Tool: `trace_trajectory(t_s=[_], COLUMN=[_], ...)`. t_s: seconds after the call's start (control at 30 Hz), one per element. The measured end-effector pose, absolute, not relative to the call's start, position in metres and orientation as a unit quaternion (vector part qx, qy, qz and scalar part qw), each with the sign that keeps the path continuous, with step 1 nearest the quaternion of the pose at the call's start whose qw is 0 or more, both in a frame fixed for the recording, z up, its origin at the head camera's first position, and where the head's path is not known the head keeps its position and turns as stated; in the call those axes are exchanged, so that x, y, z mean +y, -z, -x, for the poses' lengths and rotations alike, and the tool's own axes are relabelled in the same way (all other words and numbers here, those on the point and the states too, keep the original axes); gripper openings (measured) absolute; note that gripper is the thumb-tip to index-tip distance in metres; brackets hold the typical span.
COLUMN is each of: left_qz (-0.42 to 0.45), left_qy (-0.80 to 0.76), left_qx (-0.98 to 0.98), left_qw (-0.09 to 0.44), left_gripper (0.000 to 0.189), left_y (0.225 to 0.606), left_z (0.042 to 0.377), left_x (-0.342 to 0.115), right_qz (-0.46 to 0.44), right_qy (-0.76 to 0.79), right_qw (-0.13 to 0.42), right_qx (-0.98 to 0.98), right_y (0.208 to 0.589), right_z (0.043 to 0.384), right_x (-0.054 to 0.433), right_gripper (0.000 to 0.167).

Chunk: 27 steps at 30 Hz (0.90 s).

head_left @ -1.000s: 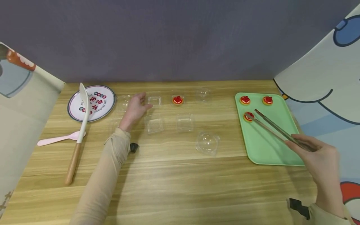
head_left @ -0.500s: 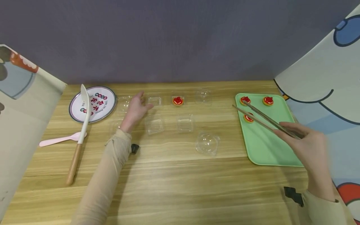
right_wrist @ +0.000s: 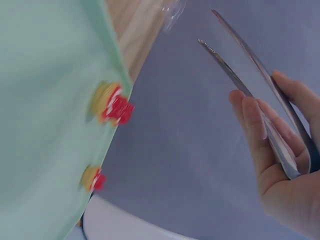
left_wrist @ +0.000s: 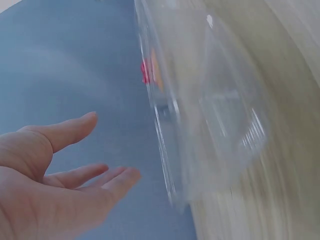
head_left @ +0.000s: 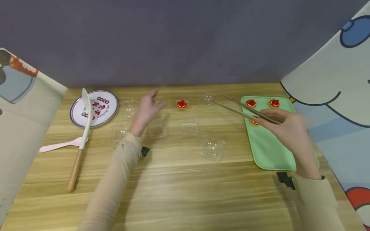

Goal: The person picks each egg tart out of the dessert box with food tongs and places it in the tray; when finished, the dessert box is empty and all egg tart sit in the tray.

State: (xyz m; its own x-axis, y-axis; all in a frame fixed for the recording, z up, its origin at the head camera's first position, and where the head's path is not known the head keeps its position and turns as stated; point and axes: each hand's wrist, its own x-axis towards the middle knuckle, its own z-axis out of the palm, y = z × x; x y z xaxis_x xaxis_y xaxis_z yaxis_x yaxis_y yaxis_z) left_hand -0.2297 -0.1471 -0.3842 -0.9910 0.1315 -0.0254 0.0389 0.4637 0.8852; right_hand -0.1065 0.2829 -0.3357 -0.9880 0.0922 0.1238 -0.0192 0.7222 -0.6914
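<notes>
My right hand (head_left: pixel 289 128) grips long metal tongs (right_wrist: pixel 280 150) over the green tray (head_left: pixel 274 154). The tongs' arms stand apart, their serrated tips bare, pointing left past the tray's edge. On the tray sit three small tarts with red topping, among them the back right tart (head_left: pixel 274 103); the front tart is partly behind the tongs and fingers. My left hand (head_left: pixel 148 109) hovers with fingers spread near a clear plastic box (left_wrist: pixel 230 120), which it partly hides in the head view. Another tart (head_left: pixel 182 104) sits in a clear box of the back row.
Several other clear boxes stand in two rows, including a front box (head_left: pixel 189 126) and a domed lid (head_left: pixel 213 147). At left lie a patterned plate (head_left: pixel 108 110), a long spoon with wooden handle (head_left: pixel 75 170) across it, and a pink spoon (head_left: pixel 57 146). A grey wall (head_left: pixel 173 41) closes the back.
My right hand has carried the tongs leftward and up, so their tips moved from over the tarts to beyond the tray's left edge. My left hand has shifted slightly right.
</notes>
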Motion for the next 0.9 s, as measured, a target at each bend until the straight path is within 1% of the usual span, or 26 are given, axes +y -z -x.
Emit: trace_trajectory(t_s=[0.23, 0.47, 0.9], left_qz=[-0.067, -0.073, -0.06], left_qy=[-0.522, -0.486, -0.466], left_qx=[0.848, 0.868, 0.879], left_qw=[0.065, 0.075, 0.085], left_gripper=[0.074, 0.074, 0.073], left_y=[0.387, 0.393, 0.4], left_z=[0.232, 0.237, 0.241], left_x=[-0.128, -0.113, -0.101], right_qz=[-0.055, -0.076, -0.121], right_qy=[-0.361, -0.358, -0.322], right_qw=[0.061, 0.016, 0.018], right_qx=[-0.929, -0.93, -0.939], right_y=[0.333, 0.332, 0.334], right_z=[0.137, 0.161, 0.184], right_x=[0.252, 0.229, 0.204], right_gripper=[0.038, 0.037, 0.031])
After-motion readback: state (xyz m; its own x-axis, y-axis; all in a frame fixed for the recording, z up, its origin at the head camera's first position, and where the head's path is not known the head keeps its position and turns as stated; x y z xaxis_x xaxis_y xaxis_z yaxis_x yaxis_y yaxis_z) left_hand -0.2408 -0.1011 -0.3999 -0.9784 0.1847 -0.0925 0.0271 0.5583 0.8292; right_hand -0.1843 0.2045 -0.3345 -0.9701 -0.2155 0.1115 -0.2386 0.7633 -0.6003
